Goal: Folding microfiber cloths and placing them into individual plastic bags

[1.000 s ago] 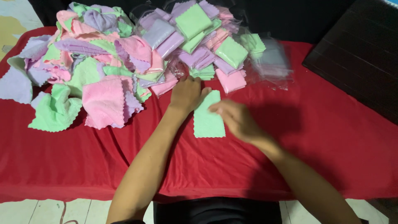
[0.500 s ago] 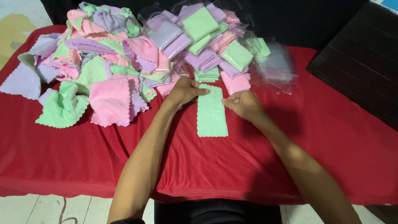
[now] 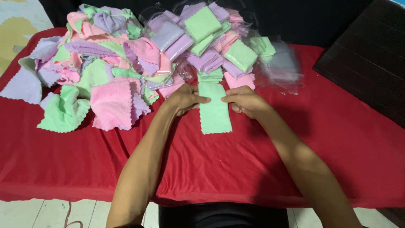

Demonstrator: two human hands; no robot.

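Note:
A green cloth (image 3: 214, 113), folded into a narrow strip with scalloped edges, lies flat on the red cover (image 3: 236, 164). My left hand (image 3: 184, 99) presses on its left edge near the middle. At the opposite edge, my right hand (image 3: 246, 101) pinches the cloth with its fingertips. Both hands sit at the same height, facing each other across the strip.
A loose heap of pink, purple and green cloths (image 3: 101, 67) spreads over the left and back. Folded cloths in clear plastic bags (image 3: 215, 42) are stacked behind the hands. A dark woven panel (image 3: 371, 63) lies at the right. The floor shows below the cover's front edge.
The green cloth has been folded narrower and straightened. My right hand moved from the cloth's lower right to its right edge, level with my left hand.

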